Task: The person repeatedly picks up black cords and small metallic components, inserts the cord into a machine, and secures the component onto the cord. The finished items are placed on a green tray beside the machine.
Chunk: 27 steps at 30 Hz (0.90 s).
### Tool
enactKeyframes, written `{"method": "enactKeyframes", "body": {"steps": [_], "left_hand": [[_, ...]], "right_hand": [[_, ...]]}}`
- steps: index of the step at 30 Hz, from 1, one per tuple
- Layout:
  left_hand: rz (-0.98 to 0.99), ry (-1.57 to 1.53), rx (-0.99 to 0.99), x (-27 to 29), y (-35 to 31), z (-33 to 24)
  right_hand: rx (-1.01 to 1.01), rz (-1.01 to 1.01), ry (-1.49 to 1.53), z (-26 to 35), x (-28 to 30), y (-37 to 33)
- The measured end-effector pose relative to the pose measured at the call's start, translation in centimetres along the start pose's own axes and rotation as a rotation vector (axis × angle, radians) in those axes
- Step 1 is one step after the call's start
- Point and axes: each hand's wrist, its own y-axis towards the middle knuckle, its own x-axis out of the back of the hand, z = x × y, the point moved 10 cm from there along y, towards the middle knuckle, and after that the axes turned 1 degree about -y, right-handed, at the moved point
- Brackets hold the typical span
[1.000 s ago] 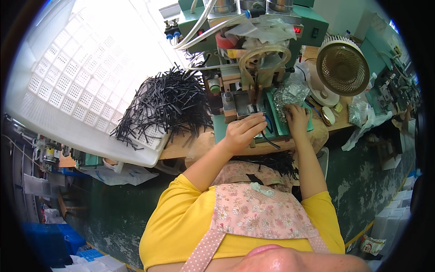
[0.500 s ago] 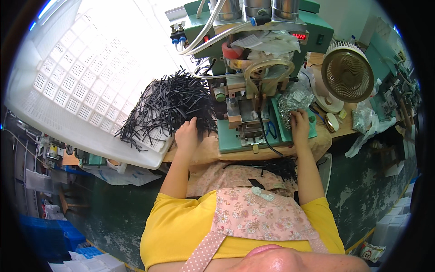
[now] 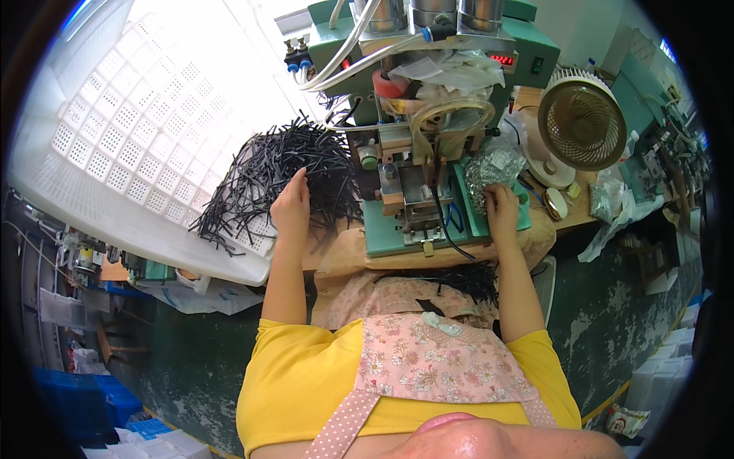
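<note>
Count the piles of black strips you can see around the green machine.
2. The big heap of thin black strips lies in the white perforated plastic tray, under the left hand. A smaller bunch lies in the lap below the green benchtop machine. More may be hidden.

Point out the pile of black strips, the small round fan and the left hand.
pile of black strips (image 3: 264, 172), head view, on the middle of the heap.
small round fan (image 3: 581, 121), head view, on its grille centre.
left hand (image 3: 291, 208), head view, on its back.
</note>
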Motion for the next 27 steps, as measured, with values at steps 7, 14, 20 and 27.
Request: {"method": "enactKeyframes", "body": {"steps": [7, 14, 20, 27], "left_hand": [[-0.073, -0.209, 0.261, 1.0, -0.7, 1.2], [-0.062, -0.802, 0.222, 0.6, -0.7, -3.0], [-0.021, -1.056, -0.011, 2.3, -1.5, -10.8], [-0.130, -0.767, -0.711, 6.2, -4.9, -22.9]], "right_hand": [[-0.253, 0.041, 0.195, 0.1, 0.0, 0.0], [-0.193, 0.071, 0.444, 7.9, 1.2, 3.4], [-0.206, 0.110, 0.423, 11.2, 0.4, 4.3], [-0.328, 0.132, 0.731, 11.4, -0.9, 3.9]]}}
